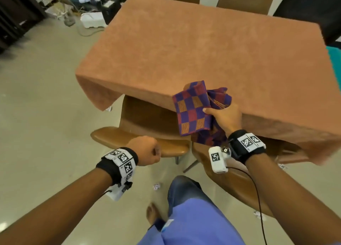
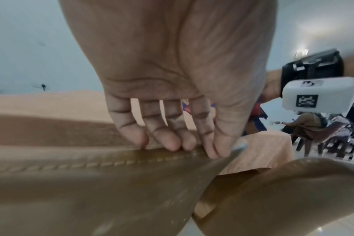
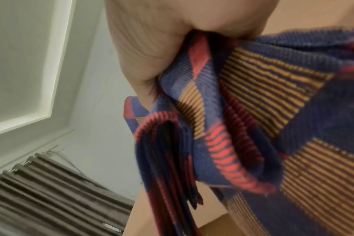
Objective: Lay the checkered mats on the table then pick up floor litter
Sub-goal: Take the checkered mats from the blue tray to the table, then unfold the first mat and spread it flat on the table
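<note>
Right grip (image 1: 224,118) clamps mats (image 1: 191,108); wrist view reveals left grip (image 2: 172,83) curled onto chair (image 2: 91,183).

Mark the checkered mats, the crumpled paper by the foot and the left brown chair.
blue, red and orange checkered cloth mats (image 1: 191,113): head view, flat checked panel on the left.
crumpled white paper (image 1: 156,186): head view, its middle.
brown leather chair (image 1: 114,135): head view, backrest's top edge.
</note>
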The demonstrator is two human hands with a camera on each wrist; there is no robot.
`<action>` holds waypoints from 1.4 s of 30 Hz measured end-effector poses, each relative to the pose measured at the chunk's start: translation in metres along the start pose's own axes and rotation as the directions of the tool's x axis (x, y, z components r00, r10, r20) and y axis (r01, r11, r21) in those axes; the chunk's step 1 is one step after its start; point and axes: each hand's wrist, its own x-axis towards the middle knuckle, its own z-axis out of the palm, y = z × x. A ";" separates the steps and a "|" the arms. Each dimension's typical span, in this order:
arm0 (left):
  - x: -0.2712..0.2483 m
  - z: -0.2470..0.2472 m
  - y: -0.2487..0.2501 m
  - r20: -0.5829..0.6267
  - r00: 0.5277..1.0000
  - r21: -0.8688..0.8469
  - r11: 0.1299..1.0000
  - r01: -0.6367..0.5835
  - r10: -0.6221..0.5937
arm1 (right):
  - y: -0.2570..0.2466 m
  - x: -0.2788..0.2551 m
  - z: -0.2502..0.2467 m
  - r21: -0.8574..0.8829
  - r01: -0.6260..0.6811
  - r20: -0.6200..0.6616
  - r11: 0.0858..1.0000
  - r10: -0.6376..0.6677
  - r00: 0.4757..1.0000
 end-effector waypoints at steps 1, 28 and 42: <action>0.009 -0.008 -0.002 0.000 1.000 -0.025 1.000 -0.005 0.005 | -0.003 0.007 0.001 0.030 -0.009 -0.005 1.000 0.009 1.000; 0.415 -0.203 -0.031 -0.086 0.988 0.030 0.991 0.129 -0.126 | -0.063 0.482 0.036 -0.147 -0.162 -0.170 0.976 0.137 0.976; 0.426 -0.189 -0.032 -0.166 0.981 0.033 0.993 0.109 -0.103 | -0.048 0.471 0.060 -0.716 0.506 0.358 0.481 -0.369 0.858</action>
